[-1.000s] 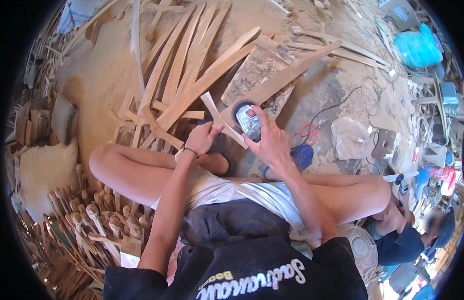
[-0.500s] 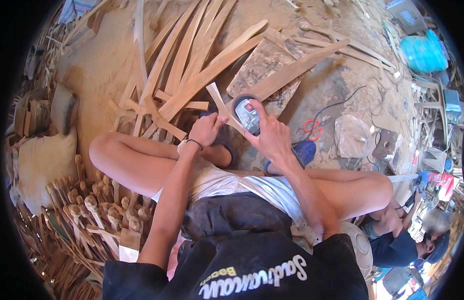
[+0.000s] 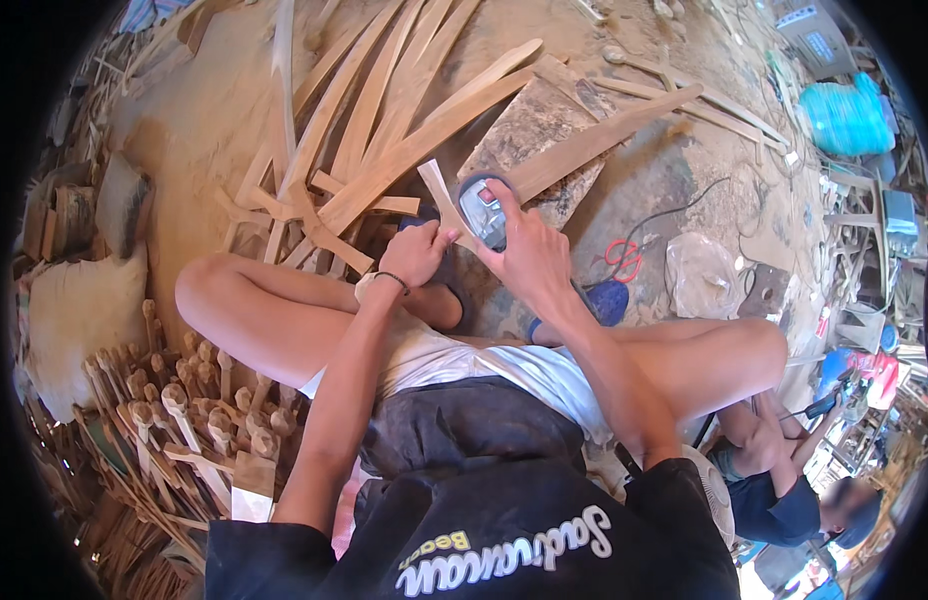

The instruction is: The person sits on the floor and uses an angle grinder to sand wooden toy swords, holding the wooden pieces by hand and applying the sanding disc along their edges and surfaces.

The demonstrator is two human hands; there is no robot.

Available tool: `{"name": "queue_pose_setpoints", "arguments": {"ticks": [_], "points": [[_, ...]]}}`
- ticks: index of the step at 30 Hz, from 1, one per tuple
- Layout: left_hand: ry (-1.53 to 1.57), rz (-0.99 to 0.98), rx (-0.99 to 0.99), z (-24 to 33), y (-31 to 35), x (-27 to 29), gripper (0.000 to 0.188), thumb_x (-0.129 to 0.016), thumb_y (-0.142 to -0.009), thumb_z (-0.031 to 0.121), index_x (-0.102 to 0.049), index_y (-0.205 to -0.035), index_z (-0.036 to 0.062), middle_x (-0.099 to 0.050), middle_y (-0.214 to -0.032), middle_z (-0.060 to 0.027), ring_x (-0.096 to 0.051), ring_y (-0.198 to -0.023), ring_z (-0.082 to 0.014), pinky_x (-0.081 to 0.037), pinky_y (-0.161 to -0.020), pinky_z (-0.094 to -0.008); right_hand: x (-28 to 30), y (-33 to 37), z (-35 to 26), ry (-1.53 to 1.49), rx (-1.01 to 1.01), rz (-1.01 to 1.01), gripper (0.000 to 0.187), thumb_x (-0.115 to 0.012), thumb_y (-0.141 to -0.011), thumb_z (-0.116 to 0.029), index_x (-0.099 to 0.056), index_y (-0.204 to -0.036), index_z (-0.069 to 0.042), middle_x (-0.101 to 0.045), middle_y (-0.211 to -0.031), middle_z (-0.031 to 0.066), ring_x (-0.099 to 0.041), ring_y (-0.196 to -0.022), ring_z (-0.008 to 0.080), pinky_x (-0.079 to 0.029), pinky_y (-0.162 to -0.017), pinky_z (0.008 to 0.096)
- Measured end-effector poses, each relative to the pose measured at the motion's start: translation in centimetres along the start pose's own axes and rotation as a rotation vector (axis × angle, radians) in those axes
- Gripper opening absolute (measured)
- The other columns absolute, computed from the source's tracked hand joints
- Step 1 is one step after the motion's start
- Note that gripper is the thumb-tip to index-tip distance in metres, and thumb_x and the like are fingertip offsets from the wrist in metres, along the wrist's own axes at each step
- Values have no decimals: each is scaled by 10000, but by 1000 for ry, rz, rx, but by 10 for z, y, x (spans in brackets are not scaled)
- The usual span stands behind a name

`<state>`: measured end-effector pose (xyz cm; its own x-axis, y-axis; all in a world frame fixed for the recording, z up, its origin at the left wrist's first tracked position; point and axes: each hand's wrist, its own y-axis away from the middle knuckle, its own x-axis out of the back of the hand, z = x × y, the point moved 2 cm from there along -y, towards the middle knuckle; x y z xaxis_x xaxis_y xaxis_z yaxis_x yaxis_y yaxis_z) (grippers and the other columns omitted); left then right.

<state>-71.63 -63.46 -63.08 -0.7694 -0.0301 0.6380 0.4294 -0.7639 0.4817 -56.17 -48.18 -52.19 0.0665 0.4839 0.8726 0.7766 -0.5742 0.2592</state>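
I sit cross-legged on a sandy floor. My left hand (image 3: 416,252) grips the lower end of a thin, curved wooden strip (image 3: 439,192) that points up and away from me. My right hand (image 3: 524,250) holds a small power sander (image 3: 481,212) with a blue rim and pale pad, pressed against the right side of the strip. The two hands are close together, just beyond my knees.
Long wooden slats (image 3: 384,120) fan out on the ground ahead. A flat stone slab (image 3: 529,130) lies behind the sander. Carved wooden pieces (image 3: 174,400) pile at my left. Red-handled scissors (image 3: 621,258), a black cable (image 3: 684,205) and another seated person (image 3: 774,480) are to the right.
Hands, strip and sander stay together in the same grip; the view has shifted slightly, and the strip sits a little more upright against the sander.
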Motion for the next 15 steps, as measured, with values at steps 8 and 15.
{"name": "queue_pose_setpoints", "arguments": {"ticks": [8,15], "points": [[5,15,-19,-3,-3,-1,668,-538,-1137,612,-725,-1015,-18,-763,-1022,-333,-733,-1039,-543,-567,-896,-632,1,-23,4,-76,-15,122,900,-879,-922,-435,-400,-1674,-310,-801,-1094,258,-796,-958,493,-622,-804,592],[53,44,-26,-11,-3,-5,644,-563,-1133,594,-701,-979,-16,-738,-966,-324,-713,-984,-547,-529,-844,-635,-3,8,9,-19,-84,-8,884,-891,-904,-413,-425,-1649,-320,-807,-1111,243,-794,-975,498,-623,-825,592]]}}
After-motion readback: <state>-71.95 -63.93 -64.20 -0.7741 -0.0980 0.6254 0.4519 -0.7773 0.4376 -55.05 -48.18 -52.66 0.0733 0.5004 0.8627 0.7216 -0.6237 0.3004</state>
